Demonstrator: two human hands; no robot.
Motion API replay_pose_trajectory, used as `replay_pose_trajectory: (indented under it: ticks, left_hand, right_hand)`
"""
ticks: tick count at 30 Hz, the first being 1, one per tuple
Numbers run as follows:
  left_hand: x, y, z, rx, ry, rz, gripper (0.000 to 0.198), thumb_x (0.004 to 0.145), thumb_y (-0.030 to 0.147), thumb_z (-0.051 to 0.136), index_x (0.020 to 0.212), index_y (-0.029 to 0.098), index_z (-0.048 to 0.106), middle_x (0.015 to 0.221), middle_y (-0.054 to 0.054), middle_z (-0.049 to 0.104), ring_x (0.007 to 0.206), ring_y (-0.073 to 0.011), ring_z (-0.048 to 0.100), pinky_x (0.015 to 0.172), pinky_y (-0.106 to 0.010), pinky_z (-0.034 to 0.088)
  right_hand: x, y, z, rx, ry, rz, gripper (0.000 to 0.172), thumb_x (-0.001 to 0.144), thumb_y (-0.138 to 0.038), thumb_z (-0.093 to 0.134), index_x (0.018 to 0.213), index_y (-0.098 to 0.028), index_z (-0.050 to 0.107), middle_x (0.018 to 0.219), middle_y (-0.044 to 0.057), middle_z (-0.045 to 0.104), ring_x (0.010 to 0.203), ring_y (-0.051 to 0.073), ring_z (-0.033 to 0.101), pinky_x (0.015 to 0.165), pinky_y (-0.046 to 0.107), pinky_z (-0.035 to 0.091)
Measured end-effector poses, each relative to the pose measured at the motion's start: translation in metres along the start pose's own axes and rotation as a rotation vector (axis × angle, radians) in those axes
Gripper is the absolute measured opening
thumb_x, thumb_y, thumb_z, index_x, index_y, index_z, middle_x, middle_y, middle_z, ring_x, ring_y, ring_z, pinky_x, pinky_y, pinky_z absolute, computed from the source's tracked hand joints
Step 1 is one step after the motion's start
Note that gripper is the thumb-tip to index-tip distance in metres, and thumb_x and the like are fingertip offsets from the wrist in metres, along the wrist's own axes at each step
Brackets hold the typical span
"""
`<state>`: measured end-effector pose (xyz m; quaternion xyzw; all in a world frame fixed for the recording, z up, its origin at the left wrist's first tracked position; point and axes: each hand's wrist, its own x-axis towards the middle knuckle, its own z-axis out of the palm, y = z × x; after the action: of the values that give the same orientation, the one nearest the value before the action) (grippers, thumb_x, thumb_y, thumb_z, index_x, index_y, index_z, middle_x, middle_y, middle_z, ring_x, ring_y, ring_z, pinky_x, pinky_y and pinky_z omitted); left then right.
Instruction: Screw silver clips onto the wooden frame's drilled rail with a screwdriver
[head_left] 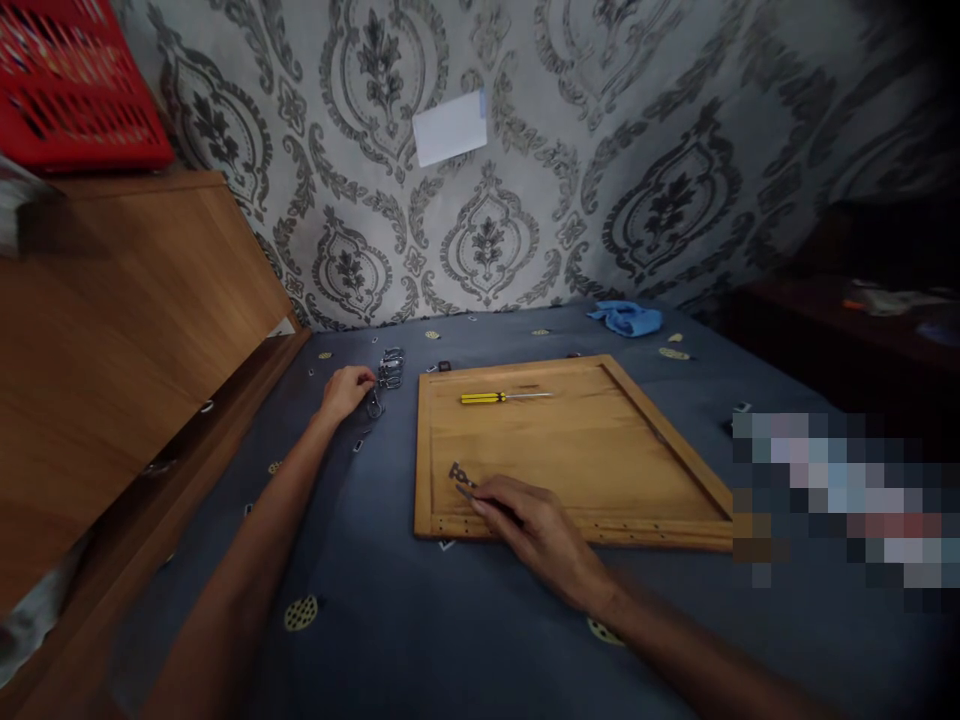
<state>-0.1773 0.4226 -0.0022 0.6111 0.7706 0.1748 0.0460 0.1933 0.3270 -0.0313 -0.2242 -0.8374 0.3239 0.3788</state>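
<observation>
My left hand (348, 393) is pinched at the fingertips on a small shiny metal loop-shaped piece (375, 404), whose exact kind I cannot make out. Just beyond it, several similar metal pieces (391, 367) lie in a row on the cloth. Over the near left corner of a framed wooden panel (540, 440), my right hand (540, 535) grips a dark flat metal hinge (460, 477) between thumb and fingers. Small dark holes run along the panel's near edge. A screwdriver (495, 398) with a yellow and black handle rests on the panel's far part.
Dark blue patterned cloth (390, 620) covers the surface underneath. A wooden cabinet (142, 310) bounds the left, with a red plastic basket (82, 100) on top. At the back lies a blue cloth (628, 318) before the patterned wall (487, 230). A blurred-out patch covers the right.
</observation>
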Motion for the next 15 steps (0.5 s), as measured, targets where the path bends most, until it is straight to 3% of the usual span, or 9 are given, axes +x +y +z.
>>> replay_pose_trajectory:
  ticks: [9, 15]
  left_hand:
    - [0.008, -0.002, -0.001, -0.058, -0.042, 0.043, 0.034, 0.101, 0.035, 0.066, 0.129, 0.017, 0.064, 0.129, -0.011, 0.067, 0.11, -0.0252, 0.069, 0.093, -0.046, 0.061]
    - [0.011, -0.009, 0.0, -0.15, 0.006, 0.062, 0.034, 0.1, 0.036, 0.067, 0.129, 0.016, 0.064, 0.129, -0.011, 0.067, 0.109, -0.0255, 0.069, 0.092, -0.046, 0.061]
  right_hand:
    - [0.0, 0.0, 0.0, 0.002, 0.007, -0.005, 0.027, 0.106, -0.032, 0.05, 0.099, -0.02, 0.073, 0.086, 0.005, 0.074, 0.078, 0.016, 0.071, 0.074, 0.027, 0.058]
    - [0.0, 0.0, 0.001, 0.012, 0.006, -0.003, 0.028, 0.106, -0.033, 0.05, 0.1, -0.019, 0.074, 0.088, 0.006, 0.075, 0.081, 0.016, 0.072, 0.078, 0.027, 0.059]
